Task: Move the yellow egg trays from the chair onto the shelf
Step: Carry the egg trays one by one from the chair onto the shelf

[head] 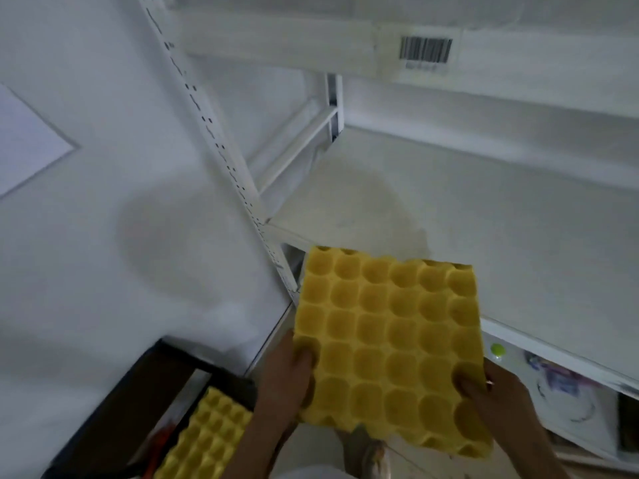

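Observation:
I hold a yellow egg tray [390, 344] flat in front of me with both hands. My left hand [285, 378] grips its near left edge, thumb on top. My right hand [491, 392] grips its near right corner, thumb pressed into a cup. The tray's far edge reaches over the front lip of the white shelf board [484, 216]. More yellow egg trays [207, 440] lie on the dark chair [114, 420] at the lower left.
A white slotted upright [221, 150] of the rack runs diagonally left of the shelf. An upper shelf beam carries a barcode label [426, 50]. Below the shelf board, a lower level holds white packages [567, 399]. A white wall fills the left.

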A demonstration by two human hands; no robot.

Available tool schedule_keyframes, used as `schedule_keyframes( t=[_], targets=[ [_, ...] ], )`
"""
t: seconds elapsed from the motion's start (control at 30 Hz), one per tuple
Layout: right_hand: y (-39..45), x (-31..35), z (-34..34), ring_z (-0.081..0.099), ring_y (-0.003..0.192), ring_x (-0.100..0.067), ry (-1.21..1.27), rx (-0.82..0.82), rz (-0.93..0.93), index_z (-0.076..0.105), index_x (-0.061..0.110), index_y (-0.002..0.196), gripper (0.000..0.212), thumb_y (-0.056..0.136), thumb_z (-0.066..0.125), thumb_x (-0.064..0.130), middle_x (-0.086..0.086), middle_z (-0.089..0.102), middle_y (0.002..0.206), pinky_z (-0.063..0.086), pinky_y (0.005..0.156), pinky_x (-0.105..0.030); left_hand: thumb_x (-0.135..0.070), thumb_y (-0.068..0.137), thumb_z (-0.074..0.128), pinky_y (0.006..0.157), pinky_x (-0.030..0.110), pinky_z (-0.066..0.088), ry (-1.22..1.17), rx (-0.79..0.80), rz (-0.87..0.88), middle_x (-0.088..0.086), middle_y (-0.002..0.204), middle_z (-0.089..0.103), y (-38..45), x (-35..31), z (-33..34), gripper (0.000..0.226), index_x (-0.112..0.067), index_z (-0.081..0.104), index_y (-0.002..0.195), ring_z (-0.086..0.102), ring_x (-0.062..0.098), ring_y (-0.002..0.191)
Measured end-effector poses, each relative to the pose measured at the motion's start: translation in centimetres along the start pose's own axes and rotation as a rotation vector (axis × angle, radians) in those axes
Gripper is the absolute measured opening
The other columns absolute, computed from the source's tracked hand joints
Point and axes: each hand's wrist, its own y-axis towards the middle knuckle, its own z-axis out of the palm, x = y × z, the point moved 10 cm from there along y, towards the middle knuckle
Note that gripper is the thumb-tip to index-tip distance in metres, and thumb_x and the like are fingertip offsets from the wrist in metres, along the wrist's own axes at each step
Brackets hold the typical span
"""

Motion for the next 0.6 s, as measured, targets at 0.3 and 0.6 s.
schedule_keyframes(
  t=[0.3, 0.6],
  targets=[
    [4.6, 3.5, -1.4, 0.063, 0.072, -0.018, 0.038, -0.124, 0.002, 0.069, 0.019, 0.104, 0.016, 0.091, 0.07, 0.027, 0.01, 0.063, 0.077, 0.053, 0.073, -0.038, -0.025, 0.096, 0.057, 0.067, 0.03, 0.046, -0.047, 0.052, -0.033, 0.0, 0.097, 0.067, 7.7, -4.1, -0.2, 0.011, -0.019, 0.061, 0.104, 0.062, 0.015, 0.087],
    [11.1, 6.8, 0.0, 0.064, 0.079, -0.02, 0.207, -0.301, 0.089, 0.067, 0.02, 0.104, 0.017, 0.092, 0.07, 0.032, -0.002, 0.069, 0.09, 0.051, 0.061, -0.032, -0.02, 0.093, 0.067, 0.073, 0.03, 0.045, -0.184, 0.158, 0.041, -0.006, 0.089, 0.069, 22.0, -8.5, -0.5, 0.003, -0.019, 0.069, 0.094, 0.061, 0.012, 0.085]
  ],
)
